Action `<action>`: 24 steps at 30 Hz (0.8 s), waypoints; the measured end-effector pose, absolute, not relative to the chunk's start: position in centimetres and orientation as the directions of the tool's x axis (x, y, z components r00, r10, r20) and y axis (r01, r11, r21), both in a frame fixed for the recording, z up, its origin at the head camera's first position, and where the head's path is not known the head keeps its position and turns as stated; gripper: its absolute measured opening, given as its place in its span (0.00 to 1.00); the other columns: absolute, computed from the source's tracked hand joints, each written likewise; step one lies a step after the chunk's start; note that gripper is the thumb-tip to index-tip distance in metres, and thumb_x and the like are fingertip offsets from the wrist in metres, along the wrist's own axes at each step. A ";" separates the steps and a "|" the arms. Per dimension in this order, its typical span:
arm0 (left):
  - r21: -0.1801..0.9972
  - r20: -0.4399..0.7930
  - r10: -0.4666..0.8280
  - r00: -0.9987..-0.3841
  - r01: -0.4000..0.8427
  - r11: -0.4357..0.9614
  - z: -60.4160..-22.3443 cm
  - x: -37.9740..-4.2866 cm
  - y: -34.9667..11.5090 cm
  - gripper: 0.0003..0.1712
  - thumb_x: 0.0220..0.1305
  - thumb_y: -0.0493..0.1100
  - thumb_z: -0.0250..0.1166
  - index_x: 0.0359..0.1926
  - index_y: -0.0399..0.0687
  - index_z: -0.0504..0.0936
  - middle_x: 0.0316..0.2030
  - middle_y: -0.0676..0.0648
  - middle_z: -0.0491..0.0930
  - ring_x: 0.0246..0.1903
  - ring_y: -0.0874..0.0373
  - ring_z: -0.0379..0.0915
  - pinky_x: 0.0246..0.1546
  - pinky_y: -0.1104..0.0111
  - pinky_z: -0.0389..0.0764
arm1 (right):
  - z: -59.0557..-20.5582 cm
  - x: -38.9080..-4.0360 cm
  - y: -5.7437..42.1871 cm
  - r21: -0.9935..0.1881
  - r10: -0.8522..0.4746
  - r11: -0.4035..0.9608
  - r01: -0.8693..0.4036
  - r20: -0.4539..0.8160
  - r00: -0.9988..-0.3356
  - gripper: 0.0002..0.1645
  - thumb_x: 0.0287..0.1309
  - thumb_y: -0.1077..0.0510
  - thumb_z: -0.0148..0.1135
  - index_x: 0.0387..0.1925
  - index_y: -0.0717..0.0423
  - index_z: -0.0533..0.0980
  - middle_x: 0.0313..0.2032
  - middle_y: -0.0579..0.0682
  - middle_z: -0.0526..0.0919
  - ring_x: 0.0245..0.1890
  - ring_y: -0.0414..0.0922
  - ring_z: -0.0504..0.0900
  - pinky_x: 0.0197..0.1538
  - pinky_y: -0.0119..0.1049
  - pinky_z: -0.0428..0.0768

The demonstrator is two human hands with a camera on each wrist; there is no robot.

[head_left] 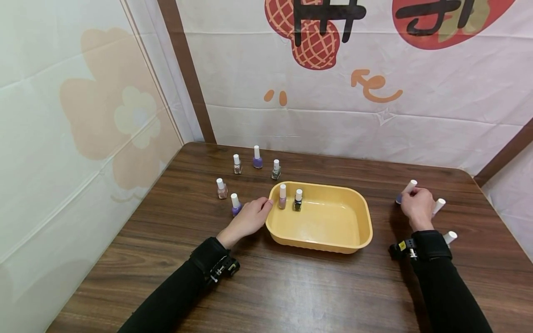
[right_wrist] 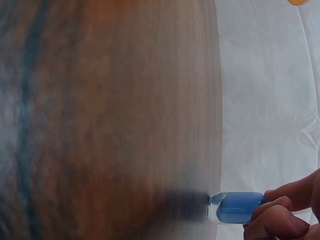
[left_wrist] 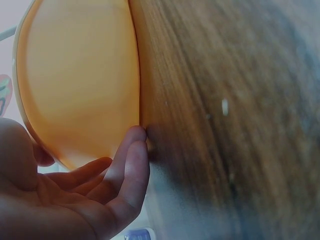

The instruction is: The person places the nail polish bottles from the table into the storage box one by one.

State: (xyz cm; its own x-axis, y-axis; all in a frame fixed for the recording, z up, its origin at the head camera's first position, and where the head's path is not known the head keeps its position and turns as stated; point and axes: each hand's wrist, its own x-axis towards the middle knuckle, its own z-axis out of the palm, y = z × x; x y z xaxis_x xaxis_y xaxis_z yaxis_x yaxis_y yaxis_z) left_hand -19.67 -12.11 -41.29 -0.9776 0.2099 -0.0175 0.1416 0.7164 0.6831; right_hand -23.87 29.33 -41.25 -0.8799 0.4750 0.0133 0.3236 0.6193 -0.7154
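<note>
- We see a brown wooden table (head_left: 316, 286) filling the lower part of the head view.
- The yellow tray (head_left: 333, 222) sits on it, just right of the frame's centre.
- Our left hand (head_left: 249, 218) grips the tray's left end, thumb at the rim, fingers curved against the outer wall.
- Our right hand (head_left: 418, 208), right of centre, pinches a blue bottle (right_wrist: 235, 207) by its white cap (whether its base touches the wood, we cannot tell).
- Five small bottles (head_left: 222, 189) stand left of and above the tray.
- Two bottles (head_left: 298, 202) stand inside the tray's left end.
- Two white caps (head_left: 450, 237) show beside our right hand and wrist, their bottles mostly hidden.
</note>
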 end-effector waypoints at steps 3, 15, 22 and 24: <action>0.684 -0.016 0.209 -0.978 0.142 0.716 -41.2 -19.6 -12.1 0.22 0.76 0.51 0.44 0.49 0.42 0.79 0.26 0.50 0.76 0.28 0.59 0.72 0.30 0.69 0.71 | -41.3 -23.8 29.3 -0.712 0.475 0.623 0.324 0.015 -0.880 0.24 0.62 0.58 0.47 0.53 0.68 0.75 0.51 0.67 0.78 0.47 0.59 0.73 0.36 0.38 0.64; 0.688 -0.023 0.213 -0.977 0.140 0.712 -41.2 -19.6 -12.1 0.22 0.76 0.51 0.43 0.49 0.41 0.79 0.26 0.50 0.75 0.27 0.59 0.72 0.29 0.69 0.70 | -41.2 -24.1 29.2 -0.708 0.463 0.622 0.334 -0.011 -0.886 0.27 0.65 0.57 0.47 0.60 0.69 0.70 0.56 0.69 0.75 0.54 0.61 0.71 0.38 0.38 0.65; 0.695 -0.031 0.211 -0.977 0.130 0.707 -41.1 -19.6 -12.0 0.22 0.76 0.51 0.43 0.48 0.41 0.79 0.25 0.50 0.75 0.26 0.59 0.71 0.28 0.69 0.70 | -41.2 -24.1 29.2 -0.700 0.458 0.639 0.317 0.016 -0.889 0.27 0.65 0.58 0.46 0.59 0.71 0.71 0.55 0.70 0.76 0.54 0.62 0.72 0.46 0.47 0.70; 0.697 -0.030 0.212 -0.977 0.132 0.705 -41.0 -19.6 -12.0 0.22 0.76 0.50 0.43 0.48 0.41 0.79 0.25 0.50 0.75 0.26 0.59 0.71 0.28 0.69 0.70 | -41.1 -24.1 29.2 -0.696 0.458 0.646 0.312 0.027 -0.889 0.26 0.64 0.58 0.46 0.58 0.71 0.71 0.54 0.70 0.76 0.54 0.62 0.72 0.48 0.49 0.70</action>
